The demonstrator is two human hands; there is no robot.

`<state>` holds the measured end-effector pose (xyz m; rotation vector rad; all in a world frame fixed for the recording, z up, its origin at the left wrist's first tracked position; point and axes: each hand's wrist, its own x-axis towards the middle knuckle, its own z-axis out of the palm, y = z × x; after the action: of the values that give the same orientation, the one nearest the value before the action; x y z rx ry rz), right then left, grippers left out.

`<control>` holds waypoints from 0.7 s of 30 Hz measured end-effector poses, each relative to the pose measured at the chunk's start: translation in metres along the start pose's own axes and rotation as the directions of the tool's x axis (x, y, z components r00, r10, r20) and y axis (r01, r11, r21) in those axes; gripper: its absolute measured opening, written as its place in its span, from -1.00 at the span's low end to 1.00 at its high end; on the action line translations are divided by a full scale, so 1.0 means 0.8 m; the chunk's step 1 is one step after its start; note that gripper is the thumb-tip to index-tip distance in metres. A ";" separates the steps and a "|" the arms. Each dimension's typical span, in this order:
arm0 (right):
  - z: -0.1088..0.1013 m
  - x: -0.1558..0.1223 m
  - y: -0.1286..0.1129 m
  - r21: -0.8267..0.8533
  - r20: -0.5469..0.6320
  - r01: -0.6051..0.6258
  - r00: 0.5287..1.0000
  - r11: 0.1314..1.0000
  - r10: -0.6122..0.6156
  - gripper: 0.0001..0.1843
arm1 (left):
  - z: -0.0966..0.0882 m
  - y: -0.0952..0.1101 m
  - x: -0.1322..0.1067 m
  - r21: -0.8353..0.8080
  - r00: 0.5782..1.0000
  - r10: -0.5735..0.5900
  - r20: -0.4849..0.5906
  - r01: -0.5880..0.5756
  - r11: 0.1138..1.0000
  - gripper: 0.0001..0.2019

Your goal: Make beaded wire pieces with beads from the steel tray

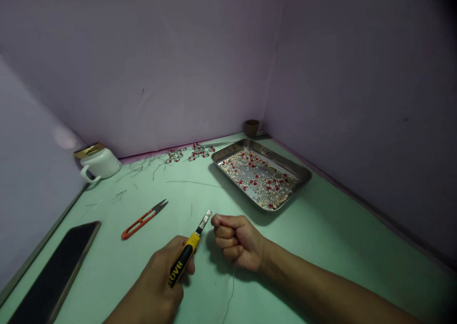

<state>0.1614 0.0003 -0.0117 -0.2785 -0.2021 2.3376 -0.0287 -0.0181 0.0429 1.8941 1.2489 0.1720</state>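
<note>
My left hand (pixel 157 286) is closed around a yellow and black utility knife (pixel 185 257), its blade pointing up and right toward my right hand. My right hand (pixel 235 240) is a closed fist resting on the green table, thumb side near the blade tip. A thin thread (pixel 231 290) trails from under this fist toward me, so the fist seems to pinch it. Red thread snips (pixel 143 219) lie to the left of the knife. A steel tray (pixel 303 174) with red and pale beads sits behind my right hand.
A dark phone (pixel 59 271) lies at the front left edge. A white cup with a gold lid (pixel 98 162) stands at the back left. Beaded strands (pixel 189 153) and loose thread scraps lie along the back wall. A small brown cup (pixel 252 127) sits in the corner.
</note>
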 end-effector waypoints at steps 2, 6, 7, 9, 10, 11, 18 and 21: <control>0.002 0.000 0.001 -0.075 -0.037 0.049 0.998 0.996 -0.052 -0.83 | 0.000 -0.002 0.001 -0.035 1.000 0.011 0.015 -0.011 0.999 -0.74; 0.005 -0.003 0.005 -0.202 -0.059 0.147 0.985 0.968 -0.162 -0.77 | -0.019 -0.010 0.009 -0.164 0.999 -0.040 0.006 0.040 0.986 -0.78; 0.006 -0.004 0.006 -0.212 -0.053 0.154 0.984 0.965 -0.169 -0.76 | -0.028 -0.014 0.011 -0.199 0.989 -0.127 -0.074 0.110 0.974 -0.79; 0.007 -0.005 0.007 -0.227 -0.051 0.173 0.981 0.958 -0.189 -0.74 | -0.050 -0.023 0.013 -0.252 0.916 -0.273 -0.294 0.202 0.947 -0.75; 0.007 -0.005 0.008 -0.238 -0.058 0.186 0.977 0.953 -0.205 -0.73 | -0.059 -0.028 0.013 -0.265 0.862 -0.310 -0.402 0.214 0.940 -0.75; 0.006 -0.005 0.008 -0.254 -0.070 0.202 0.971 0.946 -0.226 -0.72 | -0.067 -0.031 0.012 -0.275 0.845 -0.306 -0.438 0.198 0.941 -0.77; 0.004 0.000 0.011 -0.412 -0.132 0.259 0.932 0.874 -0.338 -0.70 | -0.040 -0.008 -0.006 -0.169 0.996 -0.085 0.012 0.086 0.982 -0.58; 0.005 0.000 0.014 -0.429 -0.128 0.239 0.939 0.871 -0.320 -0.69 | -0.025 0.008 -0.009 -0.156 0.996 0.007 0.094 0.007 0.988 -0.51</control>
<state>0.1528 -0.0079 -0.0101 -0.6383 -0.5981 1.9449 -0.0384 -0.0138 0.0621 1.7475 1.1385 0.1733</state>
